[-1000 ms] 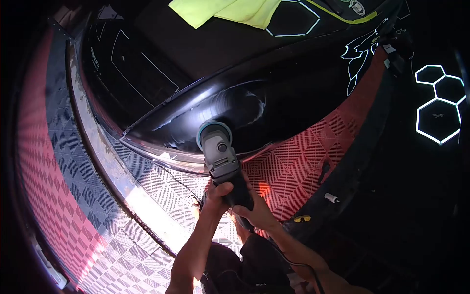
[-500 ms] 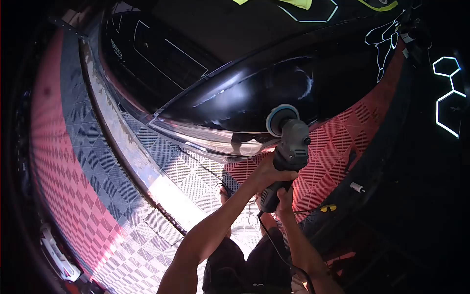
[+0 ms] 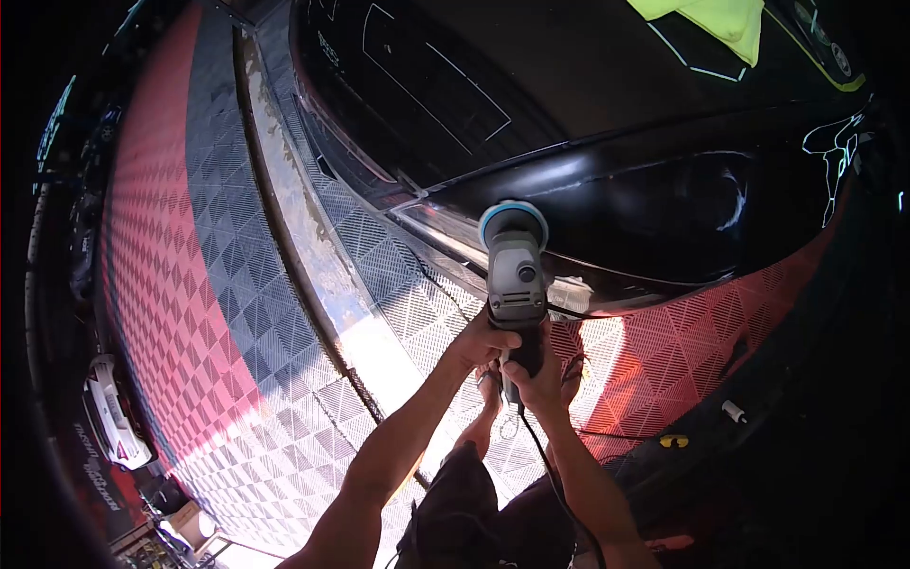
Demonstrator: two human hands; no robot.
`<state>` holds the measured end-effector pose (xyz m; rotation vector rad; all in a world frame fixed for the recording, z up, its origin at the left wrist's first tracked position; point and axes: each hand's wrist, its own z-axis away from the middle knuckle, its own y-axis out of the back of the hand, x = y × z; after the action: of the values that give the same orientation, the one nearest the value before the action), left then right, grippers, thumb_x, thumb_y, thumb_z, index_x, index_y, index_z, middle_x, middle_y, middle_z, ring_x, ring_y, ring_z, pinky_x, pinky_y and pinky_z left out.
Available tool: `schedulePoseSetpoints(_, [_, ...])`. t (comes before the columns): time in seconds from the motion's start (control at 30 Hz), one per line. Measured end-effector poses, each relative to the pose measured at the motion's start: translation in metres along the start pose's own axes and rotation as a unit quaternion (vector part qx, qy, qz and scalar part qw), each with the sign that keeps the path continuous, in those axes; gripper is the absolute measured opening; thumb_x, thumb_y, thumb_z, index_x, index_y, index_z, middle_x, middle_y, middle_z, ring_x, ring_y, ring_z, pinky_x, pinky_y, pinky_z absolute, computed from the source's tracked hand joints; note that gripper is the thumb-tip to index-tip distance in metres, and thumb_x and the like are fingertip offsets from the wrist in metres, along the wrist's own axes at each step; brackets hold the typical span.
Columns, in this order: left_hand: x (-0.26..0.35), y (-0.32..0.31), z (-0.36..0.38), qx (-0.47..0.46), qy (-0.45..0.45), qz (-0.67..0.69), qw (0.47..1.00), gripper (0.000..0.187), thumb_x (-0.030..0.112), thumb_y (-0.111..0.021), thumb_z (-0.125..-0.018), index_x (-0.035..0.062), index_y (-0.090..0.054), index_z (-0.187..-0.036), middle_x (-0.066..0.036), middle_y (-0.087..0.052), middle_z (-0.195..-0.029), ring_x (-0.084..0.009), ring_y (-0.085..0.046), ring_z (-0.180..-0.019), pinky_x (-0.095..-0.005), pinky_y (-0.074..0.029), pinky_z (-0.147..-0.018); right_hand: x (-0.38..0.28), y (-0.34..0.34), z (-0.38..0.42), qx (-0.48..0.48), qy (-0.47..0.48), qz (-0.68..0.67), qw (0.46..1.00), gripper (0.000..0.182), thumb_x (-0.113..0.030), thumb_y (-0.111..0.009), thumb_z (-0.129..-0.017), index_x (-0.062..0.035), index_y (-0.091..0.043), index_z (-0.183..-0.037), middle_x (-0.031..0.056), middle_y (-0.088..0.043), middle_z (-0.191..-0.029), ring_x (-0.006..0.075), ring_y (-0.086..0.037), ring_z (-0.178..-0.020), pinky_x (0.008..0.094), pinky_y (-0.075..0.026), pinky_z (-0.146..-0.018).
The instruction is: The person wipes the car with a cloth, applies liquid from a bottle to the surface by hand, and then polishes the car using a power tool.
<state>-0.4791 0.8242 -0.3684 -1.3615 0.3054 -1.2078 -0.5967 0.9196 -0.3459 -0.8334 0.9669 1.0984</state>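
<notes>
Left hand (image 3: pixel 485 341) and right hand (image 3: pixel 537 377), wrapped around the dark body of the polisher (image 3: pixel 517 280), have carried it leftward along the glossy black panel (image 3: pixel 654 213) since the earlier frame. Its blue-rimmed pad (image 3: pixel 513 207) sits at the panel's near left edge; a yellow cloth (image 3: pixel 716 24) lies far right.

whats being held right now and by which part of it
A polisher, by its dark handle, in the left hand and right hand.

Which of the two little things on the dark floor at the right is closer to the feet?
The yellow one, maybe glasses: it lies lower and further left. The white one, apparently a bottle, is farther from the feet.
</notes>
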Motion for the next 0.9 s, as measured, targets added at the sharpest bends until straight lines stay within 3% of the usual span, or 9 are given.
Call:
schedulePoseSetpoints(0.13, [-0.016,-0.012,-0.009,0.038,0.003,0.071,0.997,0.079,0.004,-0.078,-0.063,0.0011,-0.041,-0.133,-0.011,-0.058,-0.118,-0.0229,-0.056,-0.109,-0.0354,-0.046,-0.094,-0.006,0.015,0.011,0.019,0.012,0.043,0.999,0.091,-0.035,-0.074,-0.074,0.0011,-0.027,-0.143,0.0114,-0.059,-0.111,0.0199,-0.06,-0.096,0.0303,-0.05,-0.083])
schedulePoseSetpoints(0.23, [-0.024,-0.015,-0.012,0.023,-0.029,0.121,0.992,0.074,0.011,-0.078,-0.065,0.0001,-0.044,-0.13,-0.011,-0.059,-0.115,-0.0229,-0.059,-0.105,-0.0353,-0.048,-0.091,-0.036,0.023,0.012,-0.01,-0.049,0.095,0.994,0.087,-0.023,-0.072,-0.072,0.0009,-0.029,-0.143,0.0139,-0.06,-0.111,0.021,-0.061,-0.097,0.031,-0.05,-0.083])
schedulePoseSetpoints(0.4, [-0.01,-0.006,-0.01,-0.057,-0.112,0.234,0.964,0.076,0.025,-0.08,-0.066,0.0016,-0.045,-0.129,-0.016,-0.061,-0.109,-0.0272,-0.063,-0.097,-0.0387,-0.052,-0.086,-0.062,0.0,-0.007,-0.063,-0.049,0.22,0.972,0.085,-0.019,-0.072,-0.07,0.0017,-0.03,-0.141,0.0177,-0.062,-0.109,0.0231,-0.064,-0.096,0.0316,-0.052,-0.082])
schedulePoseSetpoints(0.47, [0.003,-0.001,-0.006,-0.082,-0.151,0.217,0.961,0.078,0.033,-0.079,-0.068,0.0028,-0.041,-0.13,-0.016,-0.06,-0.103,-0.0267,-0.063,-0.092,-0.038,-0.053,-0.083,-0.068,-0.018,-0.015,-0.074,-0.109,0.297,0.946,0.084,-0.022,-0.075,-0.07,0.002,-0.033,-0.14,0.0205,-0.063,-0.11,0.0252,-0.066,-0.096,0.0334,-0.053,-0.081])
schedulePoseSetpoints(0.5, [0.008,0.002,-0.002,-0.056,-0.159,0.234,0.958,0.078,0.036,-0.078,-0.069,0.0031,-0.041,-0.129,-0.015,-0.06,-0.101,-0.0261,-0.063,-0.091,-0.0377,-0.054,-0.082,-0.061,-0.026,-0.019,-0.059,-0.037,0.297,0.952,0.081,-0.025,-0.076,-0.071,0.0024,-0.038,-0.137,0.0215,-0.064,-0.109,0.0268,-0.066,-0.096,0.0348,-0.053,-0.081])
schedulePoseSetpoints(0.57, [0.016,0.009,0.001,-0.031,-0.187,0.233,0.954,0.08,0.043,-0.078,-0.069,0.0031,-0.041,-0.128,-0.013,-0.059,-0.095,-0.0251,-0.063,-0.086,-0.0374,-0.054,-0.079,-0.059,-0.038,-0.028,-0.071,-0.015,0.326,0.943,0.08,-0.026,-0.076,-0.071,0.0027,-0.038,-0.136,0.0218,-0.064,-0.108,0.0279,-0.067,-0.096,0.0351,-0.053,-0.081])
schedulePoseSetpoints(0.73, [0.027,0.004,0.002,-0.066,-0.203,0.258,0.942,0.072,0.039,-0.075,-0.07,0.0008,-0.047,-0.124,-0.014,-0.061,-0.102,-0.0256,-0.064,-0.089,-0.0393,-0.056,-0.079,-0.07,-0.046,-0.026,-0.059,-0.012,0.353,0.934,0.078,-0.026,-0.075,-0.072,0.0034,-0.039,-0.135,0.0222,-0.065,-0.105,0.0294,-0.067,-0.095,0.0351,-0.053,-0.082])
schedulePoseSetpoints(0.8, [0.022,-0.009,0.001,-0.035,-0.157,0.248,0.955,0.082,0.042,-0.08,-0.066,0.003,-0.042,-0.129,-0.012,-0.06,-0.096,-0.0267,-0.064,-0.085,-0.0387,-0.055,-0.076,-0.085,-0.04,-0.019,-0.04,-0.105,0.3,0.947,0.075,-0.026,-0.074,-0.072,0.004,-0.041,-0.133,0.0226,-0.065,-0.105,0.0293,-0.067,-0.095,0.035,-0.054,-0.082])
schedulePoseSetpoints(0.9, [0.019,-0.012,-0.001,-0.073,-0.128,0.26,0.954,0.082,0.039,-0.079,-0.067,0.0032,-0.041,-0.131,-0.014,-0.061,-0.101,-0.0275,-0.064,-0.087,-0.0389,-0.056,-0.079,-0.084,-0.03,-0.012,-0.039,-0.073,0.324,0.943,0.072,-0.028,-0.073,-0.072,0.0046,-0.043,-0.13,0.0207,-0.065,-0.105,0.0272,-0.066,-0.097,0.0344,-0.053,-0.084])
